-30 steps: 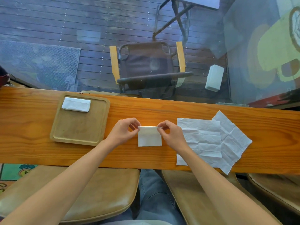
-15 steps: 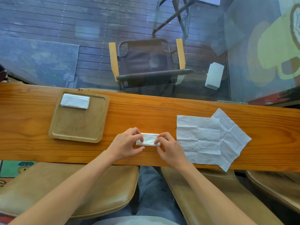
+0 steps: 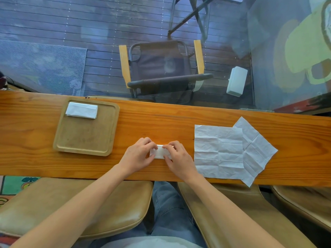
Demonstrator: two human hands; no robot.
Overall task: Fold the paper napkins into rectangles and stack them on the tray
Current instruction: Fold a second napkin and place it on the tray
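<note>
The napkin being folded is now a small white strip, much wider than it is deep, lying flat on the wooden counter near its front edge. Both hands are down on it: the left hand covers its left end and the right hand its right end, fingers curled and pressing the paper against the wood, so only the middle stretch shows between them. Neither hand has it lifted; they are closed over it, fingertips nearly meeting.

Off to the left of the left hand and a little further back sits the wooden tray, with one folded napkin already lying in its far left corner. Just beside the right hand lie two unfolded napkins, creased and spread flat, one overlapping the other.

A second ago the piece was a taller square held by its top corners; since then the top edge has been brought down towards the person, halving it, and both hands have slid nearer the front edge.
</note>
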